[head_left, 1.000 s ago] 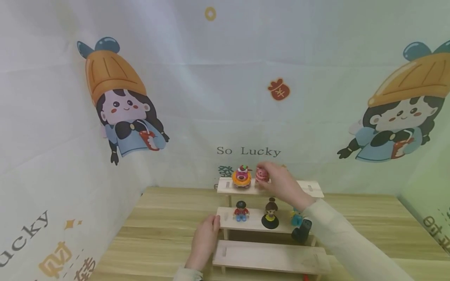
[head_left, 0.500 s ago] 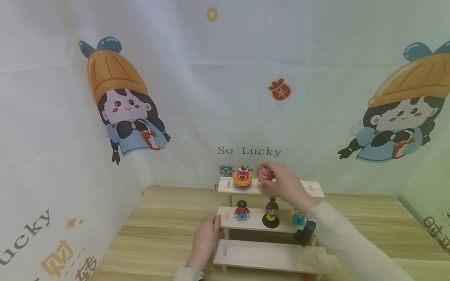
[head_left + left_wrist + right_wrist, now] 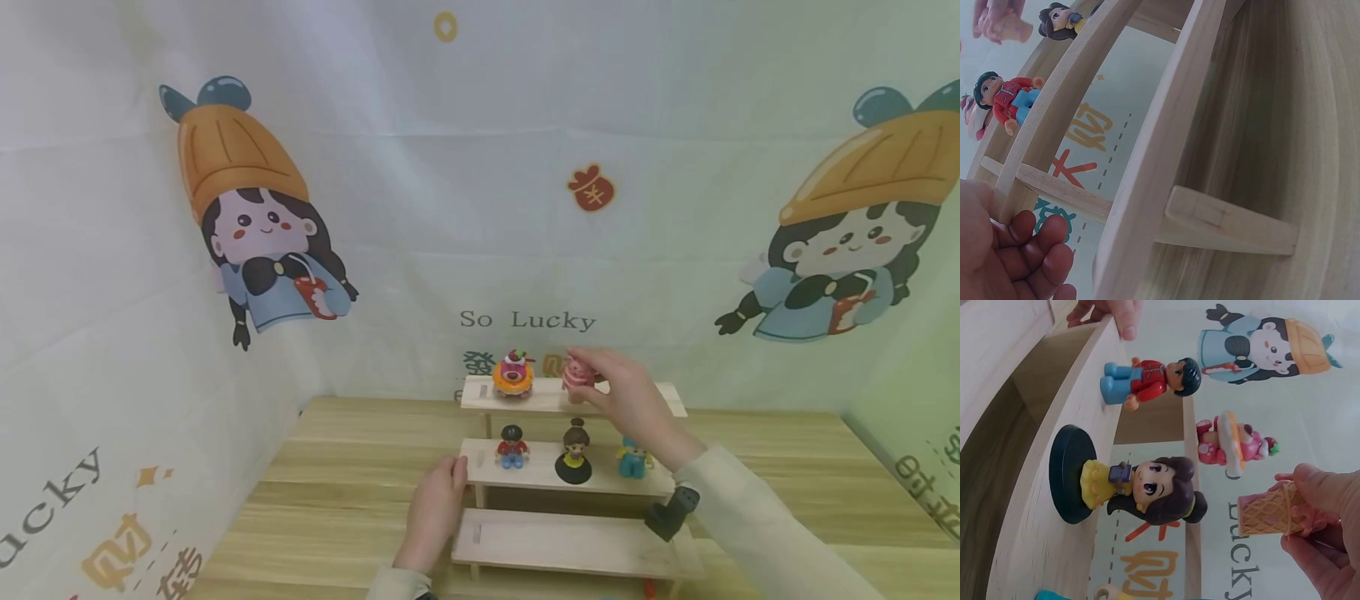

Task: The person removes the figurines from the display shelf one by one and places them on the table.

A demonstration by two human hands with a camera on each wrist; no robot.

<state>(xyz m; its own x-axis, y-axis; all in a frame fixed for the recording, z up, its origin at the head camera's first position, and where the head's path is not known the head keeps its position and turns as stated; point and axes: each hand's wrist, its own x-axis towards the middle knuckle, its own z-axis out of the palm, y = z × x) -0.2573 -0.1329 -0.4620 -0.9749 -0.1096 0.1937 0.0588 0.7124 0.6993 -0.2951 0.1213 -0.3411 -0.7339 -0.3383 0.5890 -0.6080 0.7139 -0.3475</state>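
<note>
Pink-topped ice-cream-cone figurine [image 3: 1266, 512]: pinching it between thumb and fingers of the right hand [image 3: 633, 407], apparently awaiting placement on the top wooden shelf [image 3: 546, 397] below those fingertips, likely needing lowering before release, while gripping the second shelf [image 3: 542, 468] with the curled left hand [image 3: 435, 504].

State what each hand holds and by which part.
Right hand: pink-and-tan toy ice-cream cone, by its wider pink end. Left hand: pale wooden stepped rack, by its second-highest shelf's left end.
</note>
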